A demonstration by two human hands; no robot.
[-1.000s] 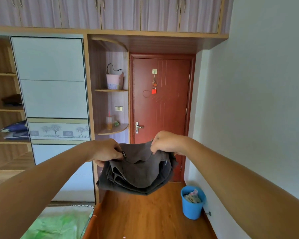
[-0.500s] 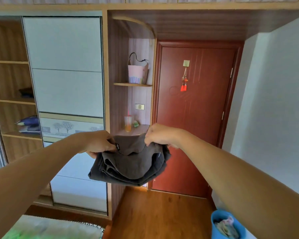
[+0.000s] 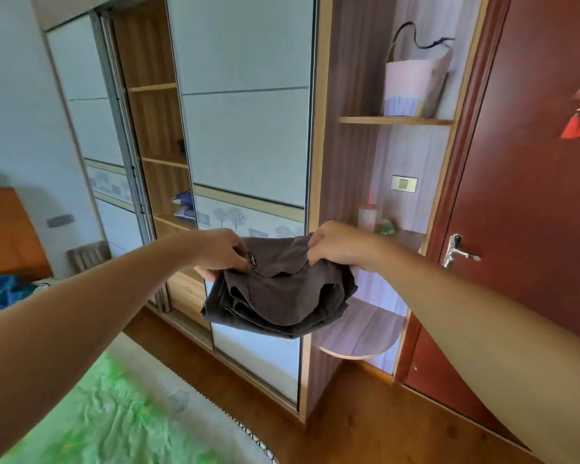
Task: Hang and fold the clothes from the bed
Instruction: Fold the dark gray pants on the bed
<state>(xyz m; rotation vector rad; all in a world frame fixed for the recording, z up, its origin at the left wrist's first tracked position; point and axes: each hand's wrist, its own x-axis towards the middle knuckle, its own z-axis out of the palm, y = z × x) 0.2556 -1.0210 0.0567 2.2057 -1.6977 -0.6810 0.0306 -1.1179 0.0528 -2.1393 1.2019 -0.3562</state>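
Observation:
A folded dark grey garment [image 3: 282, 296] hangs in the air in front of me, held out at arm's length. My left hand [image 3: 220, 252] grips its upper left edge beside a small black tag. My right hand [image 3: 337, 244] pinches its upper right edge. The folded layers sag below both hands. Behind the garment stands the wardrobe [image 3: 245, 145] with a white sliding door, and an open section of wooden shelves [image 3: 161, 162] lies to the left of that door. The bed [image 3: 114, 413] with a green patterned sheet is at the lower left.
Corner shelves [image 3: 395, 120] between wardrobe and red door [image 3: 533, 195] carry a pink bag [image 3: 416, 85] and a cup. A blue folded item [image 3: 183, 204] lies on a wardrobe shelf. A wooden headboard [image 3: 7, 229] and blue cloth are far left. Wooden floor [image 3: 382, 413] runs along the bed.
My view has swung left and come closer to the wardrobe; the blue bin has left the frame. Both hands keep the same hold on the folded garment.

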